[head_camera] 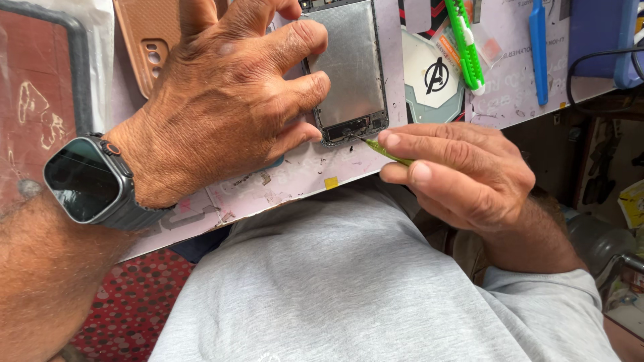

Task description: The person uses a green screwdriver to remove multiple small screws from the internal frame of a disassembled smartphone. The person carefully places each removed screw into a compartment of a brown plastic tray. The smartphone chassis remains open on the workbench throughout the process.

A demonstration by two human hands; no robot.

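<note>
Head view: an opened phone [349,67], back cover off and its grey metal inner plate exposed, lies flat on the desk [295,177] with its long axis running away from the person, the bottom edge nearest the body. The left hand [228,100] is spread wide and pressed down over the phone's left side, its fingertips [315,84] touching the left edge of the plate and the lowest finger resting beside the bottom-left corner; it pins the phone rather than gripping it. The right hand [463,174] is closed in a narrow pinch on a thin green tool [388,152], held between thumb and forefinger. The tool points up and to the left, and its fine tip meets the phone's bottom edge at the dark strip of components there. The phone therefore lies up and left of the right hand, which is the nearer hand to the working point; the left hand covers the far side. A dark watch [84,181] sits on the left wrist. An orange phone case [144,40] lies beyond the left hand, a green utility knife [466,43] and a blue tool [538,47] well to the right. Whether the tip is seated in a screw cannot be told.
</note>
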